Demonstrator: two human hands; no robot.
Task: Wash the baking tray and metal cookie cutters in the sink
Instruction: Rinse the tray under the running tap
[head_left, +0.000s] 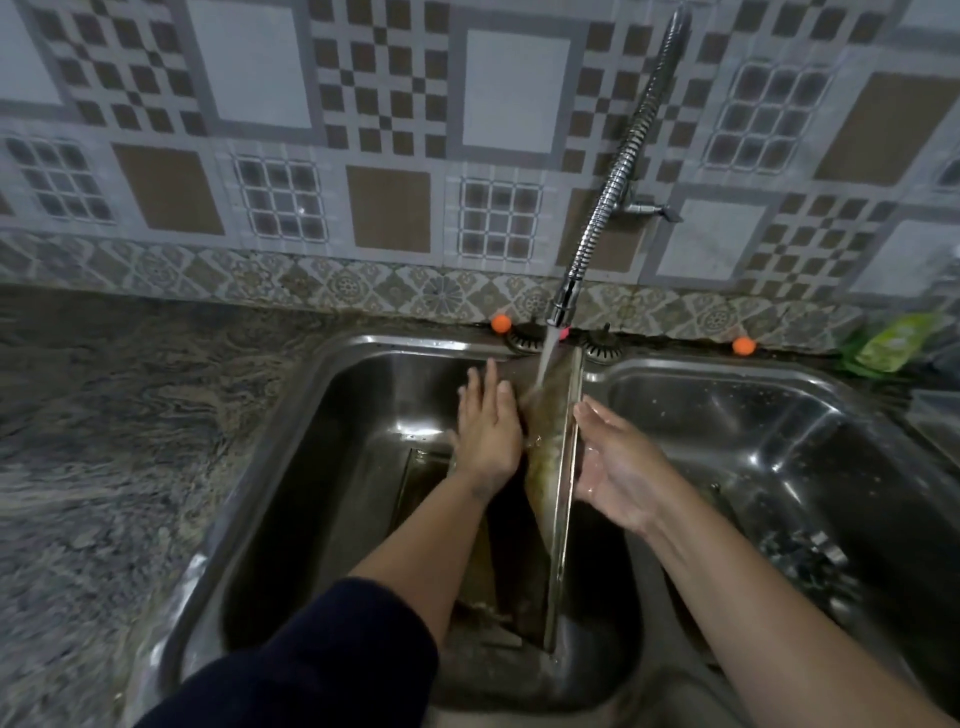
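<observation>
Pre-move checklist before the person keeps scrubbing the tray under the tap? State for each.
1. Water running from faucet onto baking tray: ok.
2. Tray stood on edge over the left basin, so runoff stays in the sink: ok.
3. Right hand supporting the tray's back: ok, palm lies flat against it.
4. Left hand on the soiled face: ok, flat against it.
5. Tray face clean: not ok, brown residue shows.
6. Cookie cutters located: cannot tell; dark shapes lie in the right basin, too blurred to identify.
</observation>
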